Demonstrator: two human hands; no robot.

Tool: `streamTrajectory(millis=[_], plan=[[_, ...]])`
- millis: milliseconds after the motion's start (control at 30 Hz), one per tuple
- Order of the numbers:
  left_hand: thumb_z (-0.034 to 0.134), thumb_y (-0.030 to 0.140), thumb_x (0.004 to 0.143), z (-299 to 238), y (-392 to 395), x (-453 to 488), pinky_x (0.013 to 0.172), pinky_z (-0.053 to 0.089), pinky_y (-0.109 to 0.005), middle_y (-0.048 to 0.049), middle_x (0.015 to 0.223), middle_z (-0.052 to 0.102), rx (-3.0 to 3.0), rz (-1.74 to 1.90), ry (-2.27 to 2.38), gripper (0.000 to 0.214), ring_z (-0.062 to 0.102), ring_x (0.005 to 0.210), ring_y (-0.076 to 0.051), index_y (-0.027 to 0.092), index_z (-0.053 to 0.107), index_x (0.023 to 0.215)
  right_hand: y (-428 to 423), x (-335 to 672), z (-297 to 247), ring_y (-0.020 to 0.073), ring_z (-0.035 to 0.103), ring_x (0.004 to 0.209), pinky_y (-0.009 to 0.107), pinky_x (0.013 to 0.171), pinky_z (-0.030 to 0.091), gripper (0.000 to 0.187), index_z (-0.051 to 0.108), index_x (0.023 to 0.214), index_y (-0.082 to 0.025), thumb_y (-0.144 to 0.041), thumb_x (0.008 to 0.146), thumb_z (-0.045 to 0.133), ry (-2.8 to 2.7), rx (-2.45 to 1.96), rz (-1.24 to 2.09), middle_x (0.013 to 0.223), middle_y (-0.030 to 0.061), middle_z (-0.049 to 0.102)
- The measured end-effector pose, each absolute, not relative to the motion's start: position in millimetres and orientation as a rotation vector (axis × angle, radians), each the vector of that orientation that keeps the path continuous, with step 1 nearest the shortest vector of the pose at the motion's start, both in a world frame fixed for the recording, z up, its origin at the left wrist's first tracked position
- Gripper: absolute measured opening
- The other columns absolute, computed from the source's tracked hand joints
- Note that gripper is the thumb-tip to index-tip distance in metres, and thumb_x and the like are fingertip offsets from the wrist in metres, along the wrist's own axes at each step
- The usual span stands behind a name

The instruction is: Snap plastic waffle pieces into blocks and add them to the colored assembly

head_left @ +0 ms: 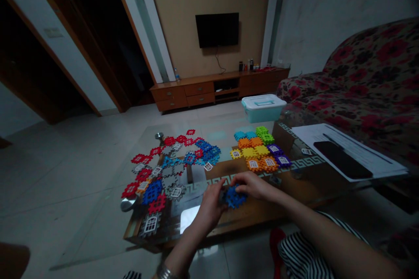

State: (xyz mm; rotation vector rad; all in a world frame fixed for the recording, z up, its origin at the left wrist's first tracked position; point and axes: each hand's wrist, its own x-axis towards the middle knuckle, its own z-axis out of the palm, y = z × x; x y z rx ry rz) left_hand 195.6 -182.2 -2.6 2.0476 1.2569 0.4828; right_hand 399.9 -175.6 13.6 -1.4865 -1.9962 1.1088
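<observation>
Near the front edge of the glass table, my two hands close around a dark blue interlocking plastic tile piece [235, 197]. My left hand [212, 198] grips its left side, fingers bent. From above and the right, my right hand [250, 185] pinches it between thumb and fingers. Just beyond my hands lies a group of coloured tiles: orange [257, 142], yellow [250, 152], purple [282, 160], light blue and green. To the left spread red tiles [143, 175], blue tiles [209, 152] and grey tiles, some with white window inserts [208, 166].
A turquoise lidded box [264, 109] stands at the table's far side. On the right, papers [314, 133] carry a black phone [342, 159] and a pen [334, 139]. A flowered sofa [353, 83] is at the right, with a TV cabinet [199, 91] beyond the table.
</observation>
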Motion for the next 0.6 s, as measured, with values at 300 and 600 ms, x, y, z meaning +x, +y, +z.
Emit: streamTrajectory(millis=[300,600], plan=[[0.071,0.006,0.061,-3,-189,196,0.103,0.035,-0.043,-0.0091,0.130,0.057,2.040,0.527,1.261,0.085,0.048,0.119,-0.028,0.022,0.042,0.139,-175,379,16,0.0190,0.059,0.088,0.028,0.080,0.045,0.015,0.070,0.087,-0.016,-0.008,0.075,0.066,-2.235,-1.429,0.780,0.091,0.0052,0.064],[0.071,0.003,0.058,-17,-184,191,0.108,0.032,-0.048,-0.0096,0.133,0.054,1.984,0.624,1.184,0.084,0.047,0.123,-0.028,0.022,0.045,0.136,-181,388,10,0.0213,0.048,0.116,0.033,0.100,0.039,0.036,0.064,0.095,-0.019,-0.018,0.064,0.083,-2.394,-1.106,0.897,0.123,0.0055,0.054]])
